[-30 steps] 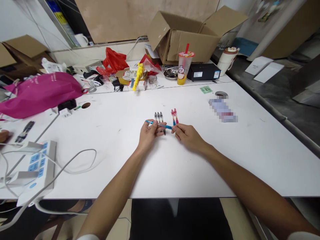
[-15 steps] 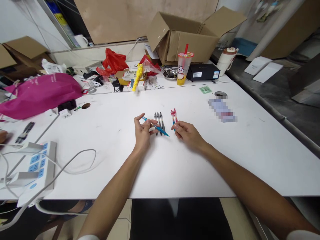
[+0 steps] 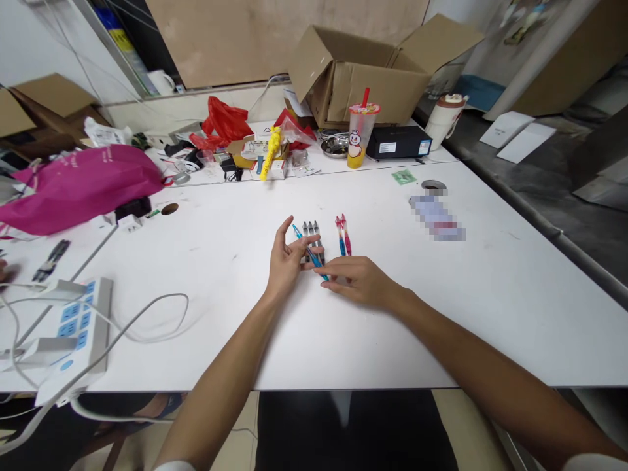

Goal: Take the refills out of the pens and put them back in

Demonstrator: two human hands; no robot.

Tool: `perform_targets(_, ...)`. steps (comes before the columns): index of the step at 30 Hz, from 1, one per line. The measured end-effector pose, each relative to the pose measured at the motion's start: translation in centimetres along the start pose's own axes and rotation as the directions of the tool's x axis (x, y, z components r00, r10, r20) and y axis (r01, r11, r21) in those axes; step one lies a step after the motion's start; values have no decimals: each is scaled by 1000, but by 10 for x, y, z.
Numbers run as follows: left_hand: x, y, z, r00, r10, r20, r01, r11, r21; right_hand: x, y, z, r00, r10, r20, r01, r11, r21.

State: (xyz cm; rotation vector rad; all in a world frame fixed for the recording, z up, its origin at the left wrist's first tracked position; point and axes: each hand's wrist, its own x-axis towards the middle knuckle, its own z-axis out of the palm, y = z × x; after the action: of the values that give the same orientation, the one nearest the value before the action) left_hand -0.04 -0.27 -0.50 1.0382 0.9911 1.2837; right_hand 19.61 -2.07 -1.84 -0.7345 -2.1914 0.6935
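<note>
A blue pen (image 3: 313, 256) slants between my two hands over the white table. My left hand (image 3: 288, 260) grips its middle, with one finger stretched up and away. Its lower end is pinched by the fingers of my right hand (image 3: 360, 278). Behind my left fingers lie three grey-black pens (image 3: 311, 228) side by side, partly covered by the hand. Just beyond my right hand are a pen with a pink top and blue grip (image 3: 342, 243) and an all-pink pen (image 3: 348, 243), lying close together.
A power strip (image 3: 93, 327) with loose white cables stands at the left. Along the back are a magenta bag (image 3: 93, 183), a yellow toy-like item (image 3: 269, 154), a drink cup (image 3: 360, 137) and an open carton (image 3: 373, 88). A tape roll (image 3: 434, 185) lies at the right.
My right hand has left the pink-topped pen with the blue grip and moved left onto the lower end of the blue pen. The blue pen now slants more steeply.
</note>
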Motion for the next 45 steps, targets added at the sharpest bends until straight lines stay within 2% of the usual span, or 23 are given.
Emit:
perform_targets(3,3,-3,-2,999,17,-50,-19,999,-42,1,4,0,994,-15,-106,9,998,-59)
perform_targets(7,8,-7,-7,990,46,-137,-46,999,2,0,16,-2,978,79,-193,-116,976,-185)
perform_targets(12,9,-6,-9,977,83,-195,-70,995,73,0,27,0,992,77,-103,-108,933,-342)
perform_targets(18,8,-7,-4,983,71,-171,-54,993,103,5,30,2,997,24,-79,-60,863,-502)
perform_targets(22,7,-7,-3,989,49,-139,-36,995,93,7,35,4,997,-8,-79,-37,838,-544)
perform_targets(27,6,-6,0,996,17,-82,-10,997,77,10,35,4,998,42,-48,-63,814,-578)
perform_targets(34,5,-6,0,995,-69,-73,70,997,12,0,32,-20,993,118,-16,-106,810,-577)
perform_targets(40,7,-6,-1,992,-19,-121,21,1000,21,-2,35,-28,990,137,44,-88,815,-573)
perform_targets(45,6,-7,-2,992,30,-123,-26,999,39,1,32,-29,997,71,-37,-80,853,-516)
